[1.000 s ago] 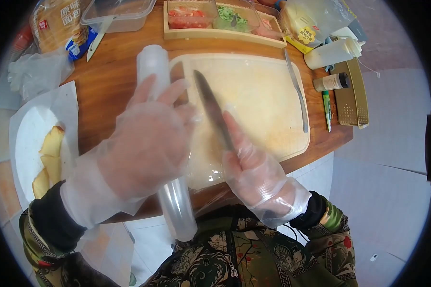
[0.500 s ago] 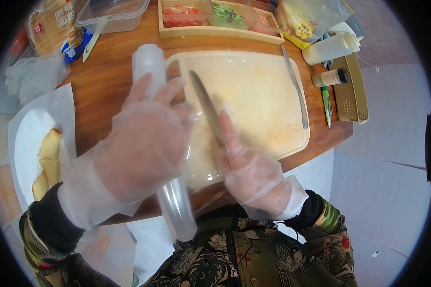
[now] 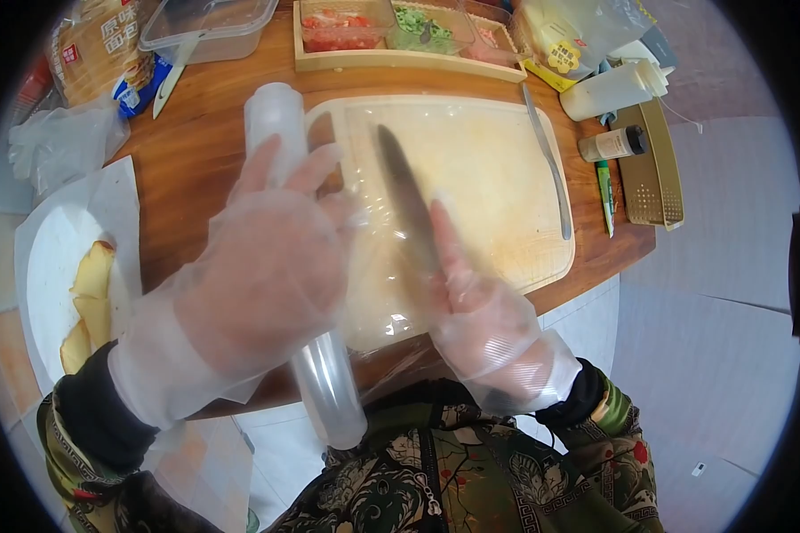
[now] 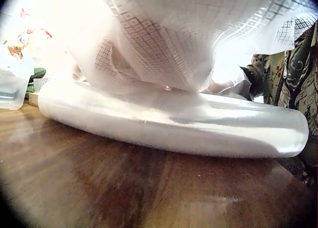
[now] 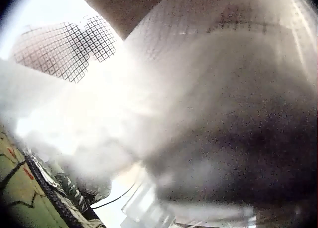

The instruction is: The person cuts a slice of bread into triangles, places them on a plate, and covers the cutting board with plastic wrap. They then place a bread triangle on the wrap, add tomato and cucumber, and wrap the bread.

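A roll of clear plastic wrap (image 3: pixel 274 115) lies lengthwise along the left side of the cutting board (image 3: pixel 507 195), its near end past the table edge. My gloved left hand (image 3: pixel 267 258) rests on top of the roll with fingers spread; in the left wrist view the wrap roll (image 4: pixel 198 123) lies on the wooden table under the glove. My gloved right hand (image 3: pixel 480 324) grips a knife (image 3: pixel 404 191), index finger along the blade, over the board. A sheet of wrap (image 3: pixel 378 293) stretches from the roll across the board's left part. The right wrist view is mostly blurred glove.
Bread slices (image 3: pixel 92 298) lie on a white plate (image 3: pixel 49 258) at left. Along the back stand a bread bag (image 3: pixel 93 53), a clear tub (image 3: pixel 209 27) and a wooden tray (image 3: pixel 409 64) of chopped food. A metal utensil (image 3: pixel 551 164) lies at the board's right; a squeeze bottle (image 3: pixel 609 89) is beyond.
My right hand and the knife have swung a little left, then back to the right across the wrap. The left hand stays on the roll.
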### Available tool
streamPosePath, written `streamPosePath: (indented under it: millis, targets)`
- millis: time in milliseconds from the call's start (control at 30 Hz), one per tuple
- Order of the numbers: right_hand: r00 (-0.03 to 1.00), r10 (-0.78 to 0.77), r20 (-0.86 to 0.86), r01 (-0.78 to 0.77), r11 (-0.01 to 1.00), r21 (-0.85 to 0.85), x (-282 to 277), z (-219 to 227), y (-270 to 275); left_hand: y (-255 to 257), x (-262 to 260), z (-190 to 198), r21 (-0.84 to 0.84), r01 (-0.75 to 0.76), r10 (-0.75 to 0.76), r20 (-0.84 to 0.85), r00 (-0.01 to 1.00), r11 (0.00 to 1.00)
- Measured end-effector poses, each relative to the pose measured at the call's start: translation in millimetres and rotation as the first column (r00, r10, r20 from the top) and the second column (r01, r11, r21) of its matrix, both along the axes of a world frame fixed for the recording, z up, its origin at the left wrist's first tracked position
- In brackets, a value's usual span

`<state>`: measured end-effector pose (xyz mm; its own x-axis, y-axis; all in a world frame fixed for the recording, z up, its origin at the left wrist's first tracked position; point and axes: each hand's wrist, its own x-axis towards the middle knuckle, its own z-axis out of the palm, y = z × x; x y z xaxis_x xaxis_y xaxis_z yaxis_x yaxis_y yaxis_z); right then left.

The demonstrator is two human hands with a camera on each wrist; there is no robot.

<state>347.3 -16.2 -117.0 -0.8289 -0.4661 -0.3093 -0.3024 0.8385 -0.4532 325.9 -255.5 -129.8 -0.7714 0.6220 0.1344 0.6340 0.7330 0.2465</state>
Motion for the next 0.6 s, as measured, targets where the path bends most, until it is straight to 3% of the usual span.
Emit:
streamPosePath:
  millis: [67,100,333,500,567,600]
  targets:
    - [0.972,-0.193,0.136,0.190,0.981,0.033,-0.8,14.0,-2.3,-0.3,-0.1,0.2,0.002,-0.004,0.004,0.013,1.000,1.000]
    - [0.972,-0.193,0.134,0.190,0.981,0.033,-1.2,15.4,-2.8,-0.3,-0.3,0.7,0.003,-0.008,0.008,0.026,1.000,1.000]
    - [0.992,-0.112,0.055,0.113,0.994,-0.014,-4.3,11.6,-4.3,0.6,1.2,-1.6,0.034,-0.017,0.017,-0.008,1.000,0.999]
    - [0.994,-0.046,0.096,0.042,0.998,0.046,-8.9,14.2,-17.9,0.8,0.7,5.0,-0.064,-0.006,0.008,0.027,1.000,0.998]
    - [0.993,0.064,-0.096,-0.066,0.998,-0.020,-8.0,3.6,-16.7,1.6,0.5,6.0,-0.071,-0.010,0.013,0.044,0.999,0.997]
    - [0.993,0.066,-0.096,-0.068,0.997,-0.019,-8.3,3.5,-17.1,1.7,0.5,6.4,-0.078,-0.010,0.015,0.064,0.998,0.997]
